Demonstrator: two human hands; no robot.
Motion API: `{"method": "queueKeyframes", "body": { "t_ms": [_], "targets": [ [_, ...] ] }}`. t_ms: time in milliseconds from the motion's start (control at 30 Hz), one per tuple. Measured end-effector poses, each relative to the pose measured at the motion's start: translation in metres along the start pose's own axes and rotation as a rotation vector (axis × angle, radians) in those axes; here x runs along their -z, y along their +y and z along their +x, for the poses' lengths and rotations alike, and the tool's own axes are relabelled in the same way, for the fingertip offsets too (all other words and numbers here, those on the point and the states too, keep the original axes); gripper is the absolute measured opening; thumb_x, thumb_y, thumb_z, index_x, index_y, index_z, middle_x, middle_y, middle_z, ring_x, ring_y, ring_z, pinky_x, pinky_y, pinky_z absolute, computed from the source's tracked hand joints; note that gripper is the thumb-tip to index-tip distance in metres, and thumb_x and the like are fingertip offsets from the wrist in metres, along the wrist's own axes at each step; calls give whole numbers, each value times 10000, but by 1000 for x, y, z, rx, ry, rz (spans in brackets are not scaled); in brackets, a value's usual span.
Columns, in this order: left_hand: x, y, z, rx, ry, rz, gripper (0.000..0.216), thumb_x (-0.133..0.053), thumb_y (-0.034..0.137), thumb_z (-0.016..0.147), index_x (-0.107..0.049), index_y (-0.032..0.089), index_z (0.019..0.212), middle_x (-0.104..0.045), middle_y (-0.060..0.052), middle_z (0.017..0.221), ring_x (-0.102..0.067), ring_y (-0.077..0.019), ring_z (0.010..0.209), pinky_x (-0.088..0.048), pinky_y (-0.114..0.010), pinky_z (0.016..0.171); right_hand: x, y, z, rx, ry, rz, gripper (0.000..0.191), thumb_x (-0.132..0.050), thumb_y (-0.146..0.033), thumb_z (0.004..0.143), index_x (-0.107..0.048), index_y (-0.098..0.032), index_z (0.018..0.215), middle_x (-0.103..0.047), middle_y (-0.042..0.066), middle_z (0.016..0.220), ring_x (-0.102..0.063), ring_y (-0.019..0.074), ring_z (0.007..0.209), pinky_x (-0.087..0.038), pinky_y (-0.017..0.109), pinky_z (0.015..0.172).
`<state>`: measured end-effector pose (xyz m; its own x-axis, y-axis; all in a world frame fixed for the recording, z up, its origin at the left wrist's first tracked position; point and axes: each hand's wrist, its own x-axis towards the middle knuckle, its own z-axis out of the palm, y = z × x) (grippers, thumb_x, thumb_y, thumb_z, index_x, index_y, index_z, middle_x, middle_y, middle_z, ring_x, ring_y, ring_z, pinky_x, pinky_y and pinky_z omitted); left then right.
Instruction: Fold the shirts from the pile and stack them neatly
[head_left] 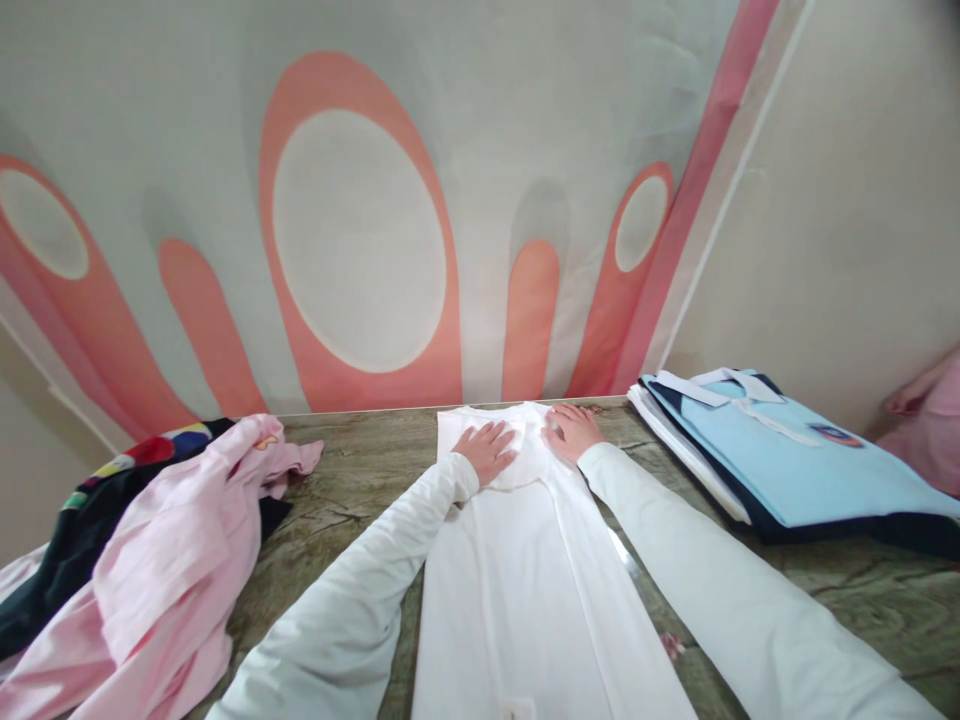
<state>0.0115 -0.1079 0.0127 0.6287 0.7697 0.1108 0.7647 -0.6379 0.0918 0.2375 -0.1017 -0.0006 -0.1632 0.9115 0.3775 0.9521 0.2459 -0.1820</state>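
White garment (525, 590) lies flat on the table (360, 480); left hand (487, 448) and right hand (571, 430) press open-palmed on its far end.

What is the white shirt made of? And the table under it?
The white shirt looks like soft, matte cloth, maybe cotton: it lies flat with faint creases and folded edges. The table looks like wood or printed laminate, brownish-green with swirly grain; I can't tell which.

White garment (525, 580); pink shirt (157, 590); light-blue polo (795, 465), white collar; grey wall hanging (360, 230), coral ovals; mottled brown-green table (360, 480).
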Motion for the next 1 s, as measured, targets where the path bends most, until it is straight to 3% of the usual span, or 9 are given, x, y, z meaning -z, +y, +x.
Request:
{"method": "queueKeyframes", "body": {
  "t_ms": [167, 300, 467, 700, 1000],
  "targets": [
    [-2, -6, -1, 10, 5, -36, 484, -260, 475, 891, -286, 286, 1336, -228, -45, 1422, -196, -256, 1293, -172, -512, 1006, 10, -25, -11, 277, -8, 187, 342, -515, -374, 771, -592, -179, 1042, -545, 90, 1132, -437, 216, 1080, -295, 373, 948],
    [-5, -9, -1, 11, 16, -47, 478, -279, 475, 887, -296, 294, 1329, -235, -45, 1420, -194, -262, 1292, -160, -515, 1006, 11, -38, -24, 383, -85, 274, 326, -483, -348, 797, -584, -192, 1064, -553, 78, 1137, -475, 210, 1059, -325, 375, 928],
    [-9, -13, 0, -2, 20, -34, 490, -268, 484, 884, -281, 295, 1335, -221, -39, 1425, -185, -275, 1293, -154, -527, 1002, 20, -38, -37, 417, -129, 340, 353, -453, -356, 818, -579, -200, 1109, -539, 71, 1193, -465, 200, 1106, -324, 367, 958],
    [-9, -11, 0, 23, 40, -26, 483, -321, 459, 880, -321, 257, 1319, -272, -64, 1404, -215, -257, 1285, -197, -486, 1008, 38, -43, -42, 385, -198, 526, 281, -441, -358, 826, -686, -222, 824, -646, 30, 1008, -575, 168, 956, -416, 312, 884],
    [-14, -17, 2, 12, 57, -47, 505, -313, 487, 870, -311, 263, 1322, -263, -51, 1409, -200, -254, 1291, -179, -495, 1013, 25, -40, -42, 428, -111, 462, 331, -539, -379, 766, -625, -198, 1029, -585, 77, 1128, -513, 196, 1057, -375, 349, 940]
  ]
}}
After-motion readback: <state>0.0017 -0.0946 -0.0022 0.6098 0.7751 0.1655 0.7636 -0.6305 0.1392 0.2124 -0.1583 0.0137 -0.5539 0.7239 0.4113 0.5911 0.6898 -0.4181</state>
